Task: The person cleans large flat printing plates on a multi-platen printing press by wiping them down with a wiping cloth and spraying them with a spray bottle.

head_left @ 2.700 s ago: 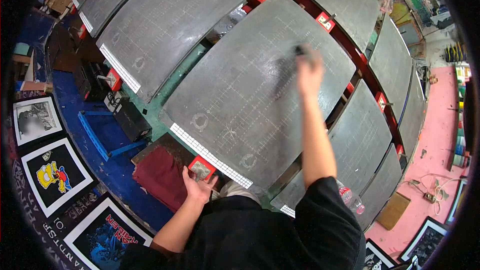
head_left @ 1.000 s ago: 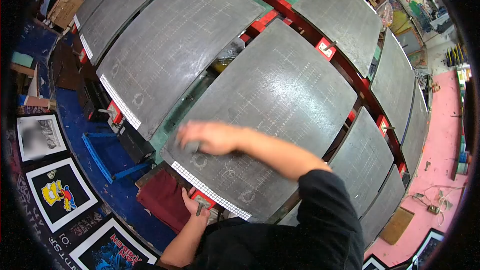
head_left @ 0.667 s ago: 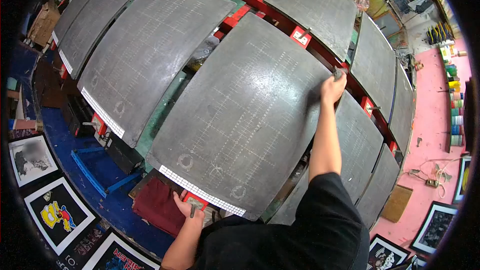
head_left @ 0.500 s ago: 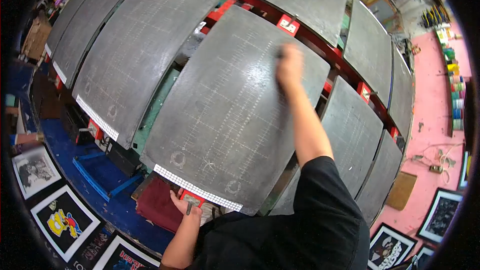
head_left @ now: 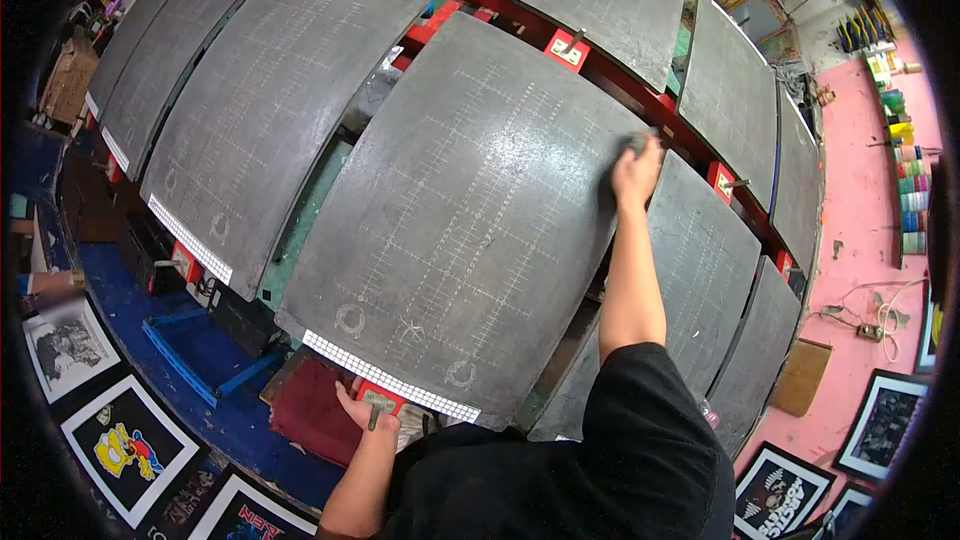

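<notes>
A large grey printing platen fills the middle of the view, marked with pale ruled lines and dots and a white grid strip along its front edge. My right hand is closed at the platen's upper right edge around a small dark grey thing, blurred and partly hidden by the fingers. Under the front edge, my left hand grips the red bracket with a metal lever; some of its fingers are hidden beneath.
Similar platens stand to the left and right, with red frame bars between them. Framed prints lie at lower left. A blue metal frame sits on the floor. Thread-like spools line the pink wall.
My right hand has moved right and slightly down, from the platen's upper middle to its right edge. My left hand stays at the red bracket. The view has shifted slightly.
</notes>
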Motion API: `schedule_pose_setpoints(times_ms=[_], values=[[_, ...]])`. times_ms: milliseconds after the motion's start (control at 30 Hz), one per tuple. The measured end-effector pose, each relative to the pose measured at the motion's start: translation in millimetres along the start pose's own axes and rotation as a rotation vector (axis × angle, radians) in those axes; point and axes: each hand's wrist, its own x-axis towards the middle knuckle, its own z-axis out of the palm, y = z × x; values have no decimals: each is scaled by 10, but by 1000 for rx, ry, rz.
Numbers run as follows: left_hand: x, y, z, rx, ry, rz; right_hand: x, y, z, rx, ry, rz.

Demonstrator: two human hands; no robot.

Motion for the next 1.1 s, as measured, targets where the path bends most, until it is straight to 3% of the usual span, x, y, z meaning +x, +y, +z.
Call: schedule_pose_setpoints(times_ms=[33, 67, 100, 133, 167, 200, 267, 333, 367, 400, 433, 500, 533, 567, 633, 667, 733, 767, 800, 833, 867, 933, 967, 1000, 1067, 1100], values=[[-8, -4, -5, -1, 7, -3, -91, -21, 68, -116, -19, -100], [-27, 2, 16, 26, 29, 3, -152, -386, 39, 69, -393, -11], [-45, 11, 54, 54, 47, 13, -426, -1024, 52, 388, -582, 11], [-94, 14, 102, 65, 38, 14, -693, -1565, -21, 473, -786, -474], [-108, -2, 74, 68, 42, 18, -819, -2128, -232, 896, -1052, -673], [-100, 11, 36, 82, 40, 18, -1094, -2508, -350, 1056, -1282, -664], [-51, 23, 72, 94, 26, 25, -1267, -2775, -500, 1244, -1207, -765], [-60, 17, 51, 57, -4, 22, -1218, -2723, -643, 1362, -1054, -511], [-78, 21, 56, 51, 2, 21, -1022, -2485, -641, 1250, -958, -424], [-104, 25, 89, 44, 13, 16, -772, -2238, -693, 952, -828, -254], [-114, 22, 121, 31, 20, 12, -557, -1808, -504, 944, -673, -31], [-75, 7, 93, 15, 16, 16, 26, -794, -85, 587, -181, 117], [-17, -10, 34, 32, 30, 27, 175, -475, 50, 126, -27, 173], [5, -8, -11, 52, 44, 39, 216, -194, 245, 51, -64, 208], [-76, 13, 104, 23, 67, 25, 11, -434, 472, 73, -267, -138], [-99, 18, 97, 34, 96, 25, -243, -1113, 332, 228, -478, -99], [-103, 1, 152, 42, 115, 29, -1155, -2249, 78, 491, -803, -629], [-137, 11, 135, 51, 113, 25, -1576, -2755, -192, 749, -1071, -811], [-146, 23, 150, 55, 104, 27, -1934, -3169, -398, 1151, -1341, -834], [-124, 28, 171, 58, 94, 36, -2367, -3445, -531, 1471, -1464, -742], [-98, 23, 173, 25, 35, 73, -2489, -3658, -759, 1528, -1472, -771], [-132, 20, 146, -44, -101, 85, -2321, -3684, -928, 1636, -1450, -586], [-36, -5, 21, 56, -13, 160, -2063, -3534, -876, 1658, -1398, -500], [-88, 23, 62, 50, 51, 89, -1756, -3254, -789, 1580, -1234, -398], [-134, 28, 136, 29, 107, 1, -979, -2562, -730, 760, -842, -295], [-111, 30, 113, 15, 77, -4, -687, -2101, -507, 956, -758, 220]])
